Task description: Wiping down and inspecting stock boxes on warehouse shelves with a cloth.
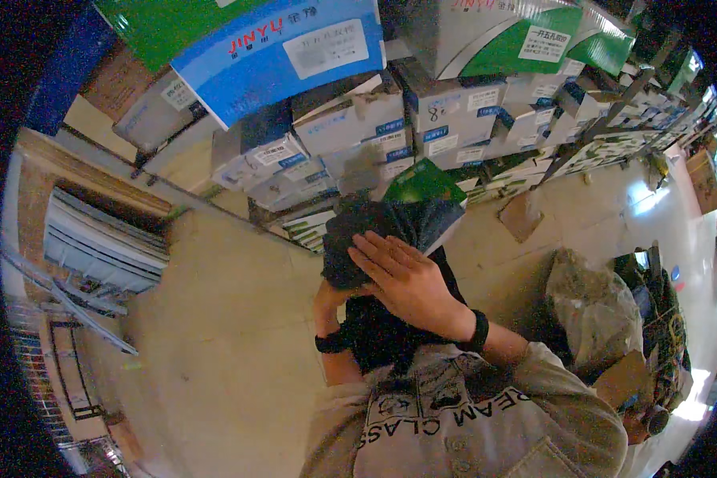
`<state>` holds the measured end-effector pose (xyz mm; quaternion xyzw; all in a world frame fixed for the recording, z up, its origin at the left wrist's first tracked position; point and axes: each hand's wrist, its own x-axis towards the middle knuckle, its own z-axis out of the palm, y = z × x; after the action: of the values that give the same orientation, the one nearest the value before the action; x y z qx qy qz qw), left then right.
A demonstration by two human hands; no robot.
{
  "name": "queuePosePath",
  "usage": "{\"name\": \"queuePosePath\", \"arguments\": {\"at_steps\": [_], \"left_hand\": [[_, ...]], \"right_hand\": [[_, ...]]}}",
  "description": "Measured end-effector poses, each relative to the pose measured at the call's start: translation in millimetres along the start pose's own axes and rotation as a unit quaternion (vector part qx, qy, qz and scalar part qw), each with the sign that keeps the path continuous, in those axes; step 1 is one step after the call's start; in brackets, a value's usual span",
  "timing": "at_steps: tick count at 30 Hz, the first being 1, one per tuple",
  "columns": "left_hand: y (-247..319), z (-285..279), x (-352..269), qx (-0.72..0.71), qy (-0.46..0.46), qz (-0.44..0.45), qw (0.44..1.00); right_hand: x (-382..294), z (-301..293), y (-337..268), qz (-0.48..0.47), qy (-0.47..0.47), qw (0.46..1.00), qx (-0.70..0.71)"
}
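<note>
A dark, blurred item [358, 245], perhaps cloth or a black bag, lies between my two hands in front of my body. My right hand [400, 278] rests flat on its near side with the fingers extended. Below and to the left, my left hand [334, 299] is under the same item, its fingers mostly hidden. Just beyond the hands is a green and white carton [427, 185], partly covered by dark material. Both wrists wear black bands.
Shelves hold many white cartons [454, 113] ahead, with a large blue and green box [281, 54] above. Stacked pale panels [104, 239] stand at left. A flat brown piece [520, 216] lies on the floor; a clear plastic bag [594, 310] is at right.
</note>
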<state>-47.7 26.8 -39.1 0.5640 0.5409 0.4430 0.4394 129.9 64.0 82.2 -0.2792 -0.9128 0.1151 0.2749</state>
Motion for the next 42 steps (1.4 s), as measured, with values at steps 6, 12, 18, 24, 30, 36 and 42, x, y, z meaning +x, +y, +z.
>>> {"name": "queuePosePath", "arguments": {"at_steps": [6,12,18,24,30,36,42], "left_hand": [[5,0,1,-0.031,-0.011,0.015,0.999],[10,6,7,0.077,0.012,-0.041,0.996],[15,10,8,0.031,0.106,-0.059,0.992],[7,7,11,0.049,0.064,-0.007,0.997],[-3,9,14,-0.034,0.030,0.018,0.999],[-8,5,14,0.019,0.076,-0.043,0.996],[5,6,16,-0.053,0.079,-0.083,0.992]], "right_hand": [[14,-8,17,-0.001,0.012,1.000,0.012],[24,4,74,0.040,0.085,0.996,-0.001],[15,-6,112,0.108,0.165,0.979,-0.050],[11,10,56,0.095,0.169,0.979,-0.057],[22,35,11,0.045,0.157,0.986,0.010],[14,20,66,-0.053,0.145,0.988,0.007],[-12,-2,130,0.007,0.147,0.989,0.002]]}}
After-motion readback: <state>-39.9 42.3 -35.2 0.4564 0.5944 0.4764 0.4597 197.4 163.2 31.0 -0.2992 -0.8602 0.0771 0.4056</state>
